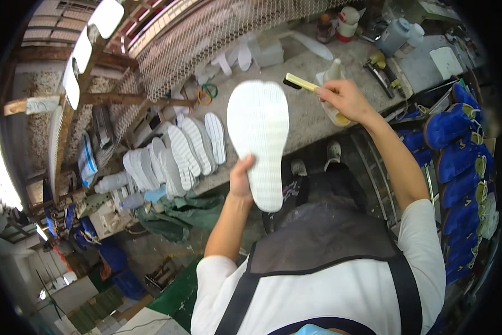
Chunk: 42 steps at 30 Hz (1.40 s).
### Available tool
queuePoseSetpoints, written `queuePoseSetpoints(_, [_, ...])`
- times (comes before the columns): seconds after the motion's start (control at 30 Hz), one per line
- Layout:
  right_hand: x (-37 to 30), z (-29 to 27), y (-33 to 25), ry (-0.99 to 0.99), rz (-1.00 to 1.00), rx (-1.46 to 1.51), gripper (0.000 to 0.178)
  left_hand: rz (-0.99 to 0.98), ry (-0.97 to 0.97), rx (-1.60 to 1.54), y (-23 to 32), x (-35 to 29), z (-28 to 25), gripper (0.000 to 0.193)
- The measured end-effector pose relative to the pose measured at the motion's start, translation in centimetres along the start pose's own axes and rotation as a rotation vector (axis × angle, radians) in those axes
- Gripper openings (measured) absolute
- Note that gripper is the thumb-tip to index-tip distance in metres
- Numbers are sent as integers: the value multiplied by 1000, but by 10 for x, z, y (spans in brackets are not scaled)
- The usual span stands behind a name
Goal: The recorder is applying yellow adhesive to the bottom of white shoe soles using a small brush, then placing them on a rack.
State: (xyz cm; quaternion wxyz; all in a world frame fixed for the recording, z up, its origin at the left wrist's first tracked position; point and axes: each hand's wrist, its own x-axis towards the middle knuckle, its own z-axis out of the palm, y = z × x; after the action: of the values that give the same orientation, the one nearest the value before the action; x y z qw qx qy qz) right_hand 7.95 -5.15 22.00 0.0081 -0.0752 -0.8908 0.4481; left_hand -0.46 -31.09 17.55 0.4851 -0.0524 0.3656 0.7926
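- Nearest the camera, at the lower edge: a scrap of light-blue fabric [316, 330], then a white shirt [329, 290] and a dark apron [323, 231].
- Pinches a white sole [262, 131] in the left hand [241, 177] by one side of the narrower part, thumb on the face, fingers hidden behind; holds it raised in front of the desk [307, 114], wide end away from the body.
- Pinches a yellow-handled brush [304, 83] in the right hand [343, 99], dark bristles toward the white sole, apart from it.
- Could twist or drop the white sole under a push at the wide end, gripped only at one side.
- Could drip or smear from the bristles, if wet; cannot tell from here.
- Could tip the pale container [334, 71], partly covered by the right hand, through a careless swing of the wrist.
- Could nudge the row of striped soles [192, 145] off the desk with the left forearm, given the closeness to the near edge.
- On the desk: grey, stained-looking surface; hand tools [379, 81], a grey-blue bottle [393, 36] and a red-and-white container [347, 25] toward the far right.
- Around: wire mesh [206, 42] behind the desk, green cloth [175, 218] below the left part, blue shoes [457, 162] racked at the right, cluttered workshop floor at lower left.
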Motion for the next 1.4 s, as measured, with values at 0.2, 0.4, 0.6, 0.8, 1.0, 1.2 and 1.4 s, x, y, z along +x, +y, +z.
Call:
queuePoseSetpoints(0.2, [26, -14, 69, -153, 192, 118, 38, -39, -145, 135, -18, -30, -22, 71])
queuePoseSetpoints(0.4, [46, -11, 17, -167, 0, -319, 42, 15, 53, 268, -15, -33, -17, 69])
queuePoseSetpoints(0.6, [53, -50, 4, -91, -17, -170, 42, 41, 201, 332, -11, 7, 19, 75])
queuePoseSetpoints(0.8, [9, -22, 23, -70, -253, -274, 33, 10, 272, 178, 23, 106, 106, 43])
queuePoseSetpoints(1.0, [-58, -38, 74, 231, -69, 69, 29, 162, 183, 352, 57, 238, 199, 40])
queuePoseSetpoints(1.2, [-95, -57, 128, 509, 299, 207, 27, 214, 7, 503, 74, 442, 302, 37])
queuePoseSetpoints(1.4, [-118, -50, 136, 513, 434, 378, 30, 504, 177, 958, 65, 557, 298, 33])
